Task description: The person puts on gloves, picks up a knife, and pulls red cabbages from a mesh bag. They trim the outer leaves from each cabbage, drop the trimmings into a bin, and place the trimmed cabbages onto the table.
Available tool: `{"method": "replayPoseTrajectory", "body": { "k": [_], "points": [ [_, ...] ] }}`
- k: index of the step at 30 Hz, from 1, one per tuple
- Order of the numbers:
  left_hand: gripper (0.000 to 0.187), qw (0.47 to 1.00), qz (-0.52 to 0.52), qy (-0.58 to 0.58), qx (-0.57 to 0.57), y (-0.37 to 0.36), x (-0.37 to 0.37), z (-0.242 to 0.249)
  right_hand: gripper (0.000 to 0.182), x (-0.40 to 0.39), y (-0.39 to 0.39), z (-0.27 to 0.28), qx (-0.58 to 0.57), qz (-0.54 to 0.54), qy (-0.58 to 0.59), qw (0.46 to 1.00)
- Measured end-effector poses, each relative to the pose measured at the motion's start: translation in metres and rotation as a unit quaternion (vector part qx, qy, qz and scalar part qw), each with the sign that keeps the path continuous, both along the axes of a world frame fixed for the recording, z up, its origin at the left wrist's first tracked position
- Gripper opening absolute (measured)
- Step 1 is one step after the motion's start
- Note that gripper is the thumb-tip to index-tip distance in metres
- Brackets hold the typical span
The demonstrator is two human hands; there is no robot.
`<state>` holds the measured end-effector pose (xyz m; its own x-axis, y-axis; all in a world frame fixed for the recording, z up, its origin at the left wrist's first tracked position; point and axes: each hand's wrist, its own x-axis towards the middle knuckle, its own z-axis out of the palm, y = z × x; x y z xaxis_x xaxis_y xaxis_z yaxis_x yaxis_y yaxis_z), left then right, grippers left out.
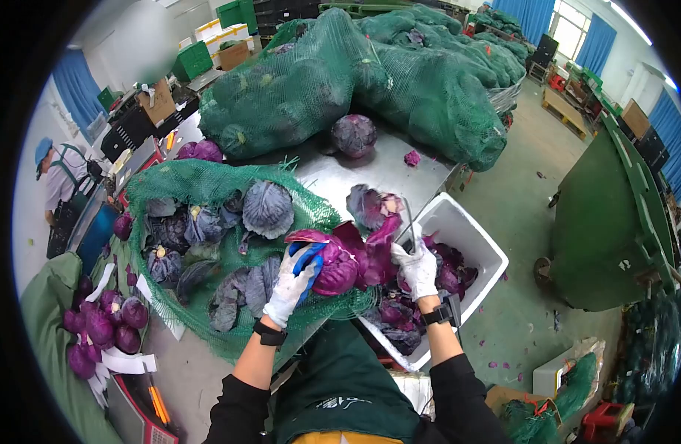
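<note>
At the far left, a person in a blue cap (59, 174) is standing beyond the work area, turned partly away. Nearer, a cluster of smooth purple heads (100, 325) is lying against a green cover (44, 296), and an orange-handled tool (158, 403) is resting below them. Next along, an open green net sack (207, 175) is spreading over the table, with dusky, leafy cabbages (268, 209) sitting inside it. The left hand (287, 285), in a white and blue glove, is gripping the left side of a purple cabbage (337, 272), fingers curving over it; the cabbage is being held above the near right edge of the netting, its loosened outer leaves flaring toward the right. Behind, bulging net sacks (281, 96) are filling the far part of the metal table (326, 177), and one loose cabbage (354, 136) is sitting in front of them. The right hand (417, 266), in a white glove, is closing around a thin, knife-like tool (407, 211) pointing away from the wearer. Beneath and beyond that hand, a white box (494, 263) is holding purple leaves (451, 270). At the far right, a large green bin (599, 229) is standing on the floor.
</note>
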<state>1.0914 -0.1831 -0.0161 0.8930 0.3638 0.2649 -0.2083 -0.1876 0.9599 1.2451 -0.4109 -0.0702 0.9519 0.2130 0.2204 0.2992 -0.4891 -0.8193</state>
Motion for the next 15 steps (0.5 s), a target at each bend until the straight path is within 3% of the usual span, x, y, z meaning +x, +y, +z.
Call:
{"method": "replayPoseTrajectory", "body": {
  "k": [1,3,4,5,6,7,9,10,15],
  "points": [
    [0.041,0.994,-0.027,0.028,-0.107,-0.002,-0.007,0.003,0.066,-0.019,0.012,0.035,0.07,0.066,-0.002,0.995],
    [0.037,0.994,-0.018,0.068,-0.087,-0.002,-0.003,-0.006,0.068,-0.027,0.035,0.031,0.032,0.183,-0.167,0.968],
    [0.036,0.998,0.001,0.056,-0.038,-0.014,0.003,0.003,0.068,-0.029,0.041,0.047,0.005,0.235,0.054,0.97],
    [0.036,0.999,0.021,0.043,0.011,-0.02,0.006,0.009,0.068,-0.032,0.044,0.064,-0.022,0.276,0.273,0.921],
    [0.041,0.987,0.043,0.025,0.154,-0.017,0.013,0.009,0.054,-0.037,0.045,0.066,0.009,0.262,0.24,0.935],
    [0.041,0.987,0.045,0.025,0.154,-0.018,0.013,0.009,0.054,-0.036,0.044,0.07,0.008,0.264,0.239,0.934],
    [0.046,0.946,0.121,0.03,0.299,-0.027,0.012,0.015,0.037,-0.035,0.036,0.082,-0.026,0.314,0.252,0.915],
    [0.051,0.955,0.099,0.052,0.275,-0.028,0.012,0.017,0.026,-0.037,0.032,0.092,-0.008,0.326,0.27,0.906],
    [0.057,0.961,0.065,0.05,0.264,-0.026,0.014,0.02,0.024,-0.038,0.025,0.084,-0.011,0.318,0.287,0.904]
  ]
}}
